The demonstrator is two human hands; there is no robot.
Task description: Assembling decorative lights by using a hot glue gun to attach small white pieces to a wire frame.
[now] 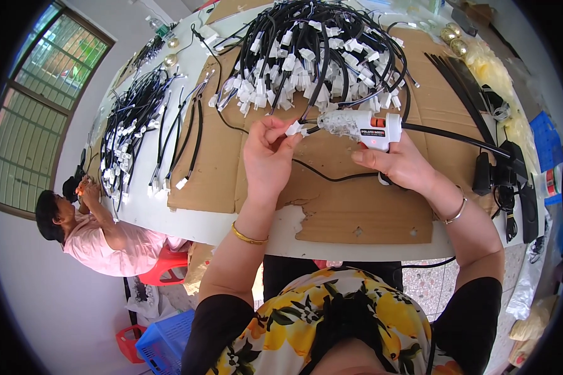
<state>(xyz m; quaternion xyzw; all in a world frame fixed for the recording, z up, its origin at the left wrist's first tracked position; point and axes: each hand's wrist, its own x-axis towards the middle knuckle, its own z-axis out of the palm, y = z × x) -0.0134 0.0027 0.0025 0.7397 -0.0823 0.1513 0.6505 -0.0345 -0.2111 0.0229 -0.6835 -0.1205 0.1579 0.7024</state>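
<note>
Pinched between the thumb and fingers of my left hand (268, 161) is a white plug connector (296, 129) on a black cable. My right hand (403, 164) grips a white glue gun (386, 128), its nozzle end pointing left at the connector. Glue smears cover the gun's front (341, 122). A long black glue stick (450, 137) runs out of its back. I cannot tell whether the nozzle touches the connector. Just beyond both hands lies a big heap of black cables (322, 62) with white connectors.
Brown cardboard sheets (369, 219) cover much of the white table (331, 251). More cables (128, 125) lie at the left, where a co-worker in pink (112, 244) sits. Black sticks (460, 97) and a power strip (527, 200) are on the right. A thin black cord (338, 179) crosses the cardboard.
</note>
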